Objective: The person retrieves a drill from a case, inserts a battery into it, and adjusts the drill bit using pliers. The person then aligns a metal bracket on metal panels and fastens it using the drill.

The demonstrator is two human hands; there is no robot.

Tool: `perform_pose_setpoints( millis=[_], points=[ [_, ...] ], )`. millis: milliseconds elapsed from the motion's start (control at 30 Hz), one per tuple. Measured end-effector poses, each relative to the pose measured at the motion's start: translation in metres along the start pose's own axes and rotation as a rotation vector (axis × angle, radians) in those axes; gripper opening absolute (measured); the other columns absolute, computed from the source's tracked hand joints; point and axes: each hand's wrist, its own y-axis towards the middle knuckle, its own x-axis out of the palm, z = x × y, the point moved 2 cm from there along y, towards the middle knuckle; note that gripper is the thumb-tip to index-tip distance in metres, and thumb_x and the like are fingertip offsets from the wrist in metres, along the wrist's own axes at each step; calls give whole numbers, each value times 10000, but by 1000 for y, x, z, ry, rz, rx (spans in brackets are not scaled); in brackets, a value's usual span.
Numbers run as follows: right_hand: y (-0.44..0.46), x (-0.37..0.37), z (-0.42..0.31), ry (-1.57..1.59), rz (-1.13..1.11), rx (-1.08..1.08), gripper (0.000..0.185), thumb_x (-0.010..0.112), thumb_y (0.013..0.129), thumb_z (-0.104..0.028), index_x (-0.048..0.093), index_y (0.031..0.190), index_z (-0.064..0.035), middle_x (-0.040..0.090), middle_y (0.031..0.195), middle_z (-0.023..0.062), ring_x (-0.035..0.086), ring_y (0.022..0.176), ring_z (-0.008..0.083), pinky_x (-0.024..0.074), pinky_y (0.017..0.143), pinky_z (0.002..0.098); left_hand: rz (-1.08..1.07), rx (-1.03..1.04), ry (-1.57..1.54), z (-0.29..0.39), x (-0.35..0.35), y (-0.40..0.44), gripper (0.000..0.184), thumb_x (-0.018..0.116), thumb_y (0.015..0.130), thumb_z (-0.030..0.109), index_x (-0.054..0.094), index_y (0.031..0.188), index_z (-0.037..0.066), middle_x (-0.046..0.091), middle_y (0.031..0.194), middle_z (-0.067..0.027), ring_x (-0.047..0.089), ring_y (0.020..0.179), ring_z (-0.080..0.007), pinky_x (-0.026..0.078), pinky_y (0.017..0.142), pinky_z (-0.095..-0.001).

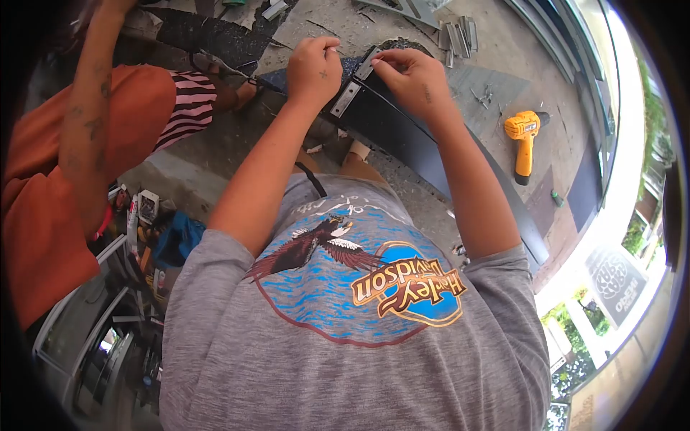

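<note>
My left hand (pixel 314 70) is closed with curled fingers, just left of a silver metal hinge-like fitting (pixel 346 99). Whatever may be in those fingers is hidden. At the fitting's upper end, my right hand (pixel 413 80) pinches thumb and fingertips together; anything between them is too small to name. The fitting lies along the end of a long dark panel (pixel 392 133), which runs under my right forearm toward the lower right. Small holes show in the metal.
A yellow cordless drill (pixel 525 136) lies to the right, with loose screws (pixel 486 95) nearby. Short metal profile pieces (pixel 460 39) lie at the top. Another person in an orange shirt (pixel 100 122) is close on the left. Tools and a blue bag (pixel 180 237) sit lower left.
</note>
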Motion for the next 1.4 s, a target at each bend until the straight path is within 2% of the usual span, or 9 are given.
perform_pose_setpoints(
  millis=[133, 233, 333, 500, 733, 900, 1100, 1200, 1400],
  points=[
    [2, 15, 12, -157, -61, -98, 244, 675, 814, -306, 772, 960, -136, 661, 837, 125, 656, 788, 317, 516, 735, 392, 60, 3, -98, -6, -18, -13, 210, 599, 865, 68, 716, 1040, 68, 676, 1026, -102, 661, 793, -197, 520, 699, -305],
    [3, 19, 19, -177, -79, -95, 218, 679, 828, -294, 774, 962, -150, 639, 841, 114, 644, 795, 320, 511, 739, 399, -10, -114, -186, 3, -49, -40, 195, 624, 865, 56, 713, 1039, 49, 662, 1019, -67, 592, 671, -100, 482, 620, -240],
    [1, 21, 16, -185, -86, -99, 195, 687, 830, -273, 775, 959, -157, 638, 847, 111, 644, 798, 317, 512, 734, 396, -1, -207, -197, -8, -72, -70, 193, 658, 858, 48, 711, 1043, 35, 649, 1010, -43, 519, 629, -54, 447, 596, -212],
    [4, 23, 11, -245, -95, -152, 166, 702, 823, -256, 774, 932, -153, 636, 856, 109, 642, 800, 316, 512, 737, 402, 42, -261, -153, -52, -101, -119, 197, 677, 837, 53, 710, 1031, 42, 650, 1011, -42, 509, 604, -76, 450, 584, -237],
    [7, 30, 8, -326, -105, -157, 179, 697, 814, -264, 769, 909, -130, 638, 864, 118, 647, 826, 329, 516, 757, 418, 44, -369, -174, -55, -110, -132, 191, 683, 832, 72, 707, 1020, 47, 651, 1010, -45, 515, 602, -99, 462, 590, -254],
    [13, 33, 4, -428, -130, -114, 212, 684, 791, -274, 771, 914, -124, 680, 905, 138, 664, 842, 342, 528, 790, 421, 30, -365, -161, -59, -103, -135, 198, 688, 820, 77, 707, 1015, 51, 649, 997, -47, 527, 615, -113, 472, 607, -260],
    [20, 27, -30, -642, -313, 55, 265, 676, 755, -269, 774, 970, -147, 718, 951, 157, 679, 928, 335, 532, 867, 406, 16, -344, -164, -62, -106, -146, 194, 662, 825, 58, 706, 1014, 49, 648, 988, -50, 538, 624, -118, 475, 612, -261],
    [26, 26, -24, -660, -316, -34, 290, 671, 751, -256, 767, 1004, -153, 719, 967, 152, 678, 940, 336, 530, 879, 408, 30, -351, -175, -67, -113, -155, 197, 643, 831, 44, 706, 1018, 46, 650, 995, -52, 542, 627, -116, 475, 609, -263],
    [24, 18, -36, -712, -370, -7, 283, 672, 782, -269, 763, 1027, -160, 719, 983, 151, 676, 951, 338, 532, 880, 416, 45, -414, -169, -80, -124, -175, 216, 625, 835, 33, 703, 1036, 41, 653, 1012, -65, 550, 633, -116, 476, 609, -262]
  ],
)
